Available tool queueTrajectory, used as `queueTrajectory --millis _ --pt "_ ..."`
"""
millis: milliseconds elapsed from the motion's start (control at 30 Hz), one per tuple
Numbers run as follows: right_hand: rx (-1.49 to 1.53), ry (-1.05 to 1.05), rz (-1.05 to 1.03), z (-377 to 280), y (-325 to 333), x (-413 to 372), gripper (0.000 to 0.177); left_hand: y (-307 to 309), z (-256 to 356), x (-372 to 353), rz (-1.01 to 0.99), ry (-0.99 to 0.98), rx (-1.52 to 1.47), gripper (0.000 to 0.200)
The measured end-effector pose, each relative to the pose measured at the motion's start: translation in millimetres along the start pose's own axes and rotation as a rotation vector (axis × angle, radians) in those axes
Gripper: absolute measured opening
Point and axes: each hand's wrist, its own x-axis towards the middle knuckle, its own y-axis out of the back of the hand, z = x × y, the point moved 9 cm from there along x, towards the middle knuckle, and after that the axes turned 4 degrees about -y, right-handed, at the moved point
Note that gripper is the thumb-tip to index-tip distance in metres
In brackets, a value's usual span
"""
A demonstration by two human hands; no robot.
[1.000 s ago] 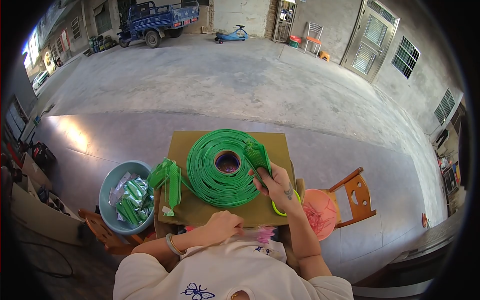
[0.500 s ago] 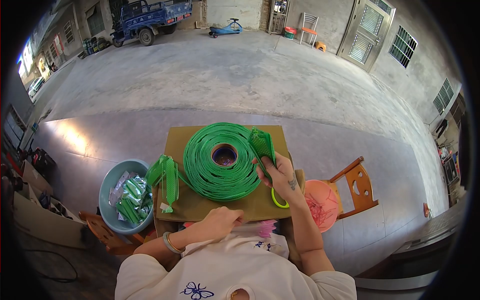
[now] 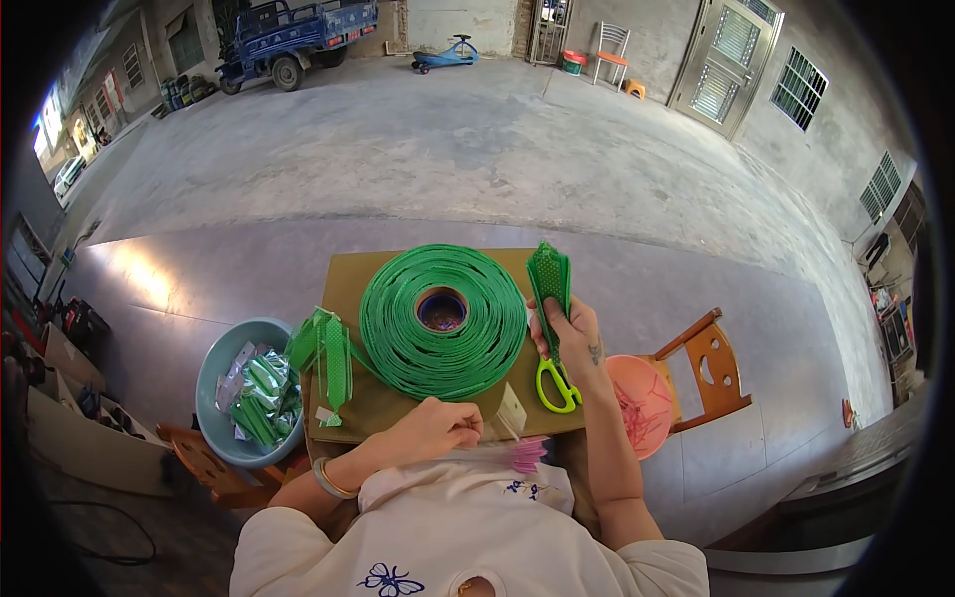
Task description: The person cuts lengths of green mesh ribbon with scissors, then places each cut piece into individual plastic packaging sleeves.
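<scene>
My right hand (image 3: 572, 333) holds a folded bundle of green dotted strip (image 3: 549, 274) upright at the board's right edge. Below its fingers lie the yellow-green handles of scissors (image 3: 557, 388). The fingers of my left hand (image 3: 433, 433) are curled closed near the board's front edge, with nothing visible between them. A large roll of green strip (image 3: 398, 328) lies flat on the brown board (image 3: 343, 274). Left of it, looped green strips (image 3: 336, 358) hang together. A small pale piece (image 3: 511, 412), blurred, is right of my left hand.
A blue basin (image 3: 212, 398) with green and silvery packets stands left of the board. On the right are a pink basin (image 3: 652, 378) with pink pieces and a wooden chair (image 3: 711, 368). A blue three-wheeled truck (image 3: 298, 40) is in the background.
My right hand and the green bundle have moved right and slightly down, beside the scissor handles. The pale piece has appeared near the front edge. My left hand has shifted slightly left and up.
</scene>
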Motion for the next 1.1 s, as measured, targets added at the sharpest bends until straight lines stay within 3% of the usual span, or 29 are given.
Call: queueTrajectory --millis 533,633,733,833,1033,1100 --pt "0.017 -0.029 0.003 10.5 -1.0 -4.6 0.024 -19.7 -3.8 1.2 -0.145 -0.056 0.089 0.011" --pt "-0.012 -0.04 -0.007 8.6 -5.1 -5.1 0.025 -6.2 -6.7 0.5 -0.015 0.024 -0.124 0.009" --pt "0.022 -0.092 -0.047 13.2 -9.9 -3.1 0.027 28.9 3.8 1.6 0.17 -0.055 -0.087 0.008" --pt "0.272 -0.149 -0.184 9.6 -20.6 -6.4 0.024 60.8 10.4 -1.5 0.347 0.062 -0.526 0.011" --pt "0.147 -0.358 -0.568 14.3 -53.7 -32.9 0.027 121.1 35.9 0.7 0.651 -0.174 -0.514 0.019" --pt "0.161 -0.406 -0.611 19.9 -66.7 -37.5 0.026 117.5 41.2 3.6 0.616 -0.179 -0.451 0.027"
